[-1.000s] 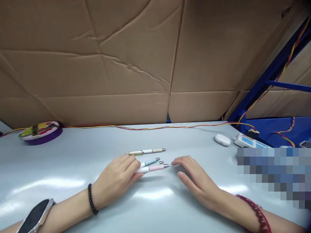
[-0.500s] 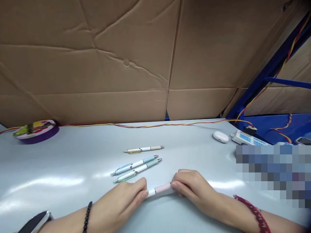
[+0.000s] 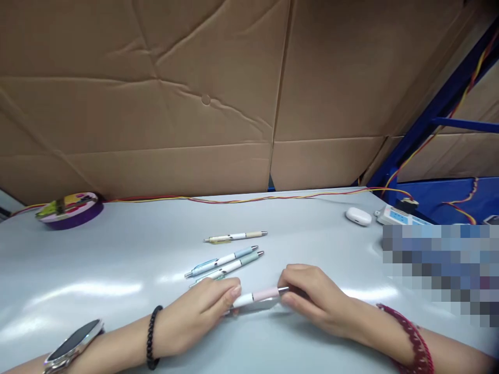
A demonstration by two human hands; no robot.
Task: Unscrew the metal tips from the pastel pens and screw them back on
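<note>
A pink-and-white pen (image 3: 265, 294) is held low over the table at the near side, its metal tip pointing right. My left hand (image 3: 200, 311) is closed around its left end, thumb on top, hiding the clip end. At the metal tip is my right hand (image 3: 314, 298), with thumb and fingers parted around it; whether they touch it is hard to see. Just beyond lie a green-and-white pen (image 3: 234, 266), partly covered by my left hand, and a blue-and-white pen (image 3: 222, 261) beside it. Farther back rests a beige-and-white pen (image 3: 236, 237).
A purple-edged round box or roll (image 3: 76, 218) sits at the back left. Red and yellow wires (image 3: 210, 200) run along the table's rear edge, before a cardboard wall (image 3: 195, 124). At right are a white earbud case (image 3: 358, 216) and a power strip (image 3: 398, 215).
My right hand's fingers have loosened, so the pink-and-white pen's metal tip now shows. The view has shifted slightly; the pens on the table lie as before.
</note>
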